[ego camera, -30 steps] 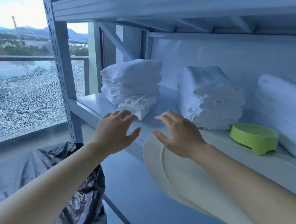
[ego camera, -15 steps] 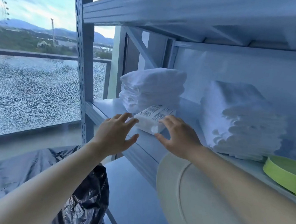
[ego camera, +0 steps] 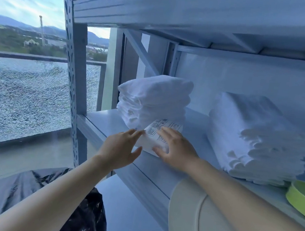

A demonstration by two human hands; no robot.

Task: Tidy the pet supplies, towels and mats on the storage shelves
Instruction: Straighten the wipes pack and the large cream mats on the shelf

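Note:
A white printed packet (ego camera: 156, 136) lies on the grey metal shelf (ego camera: 108, 118), leaning against a stack of folded white towels (ego camera: 153, 98). My right hand (ego camera: 175, 149) rests flat on the packet with its fingers spread. At the packet's left edge my left hand (ego camera: 121, 147) touches it with its fingertips, fingers apart. A second stack of folded white towels (ego camera: 254, 137) stands further right on the same shelf. A lime green pet bowl (ego camera: 303, 197) sits at the shelf's right front edge, partly cut off by the frame.
A cream round mat (ego camera: 189, 219) hangs over the shelf's front edge under my right forearm. The perforated upright post (ego camera: 72, 65) stands left of the shelf. A black plastic bag (ego camera: 84, 215) lies on the floor below. Shattered glass (ego camera: 23, 98) fills the left.
Both hands have reached forward to the packet. My right hand now lies on it and my left touches its edge. The view has shifted left and closer to the shelf.

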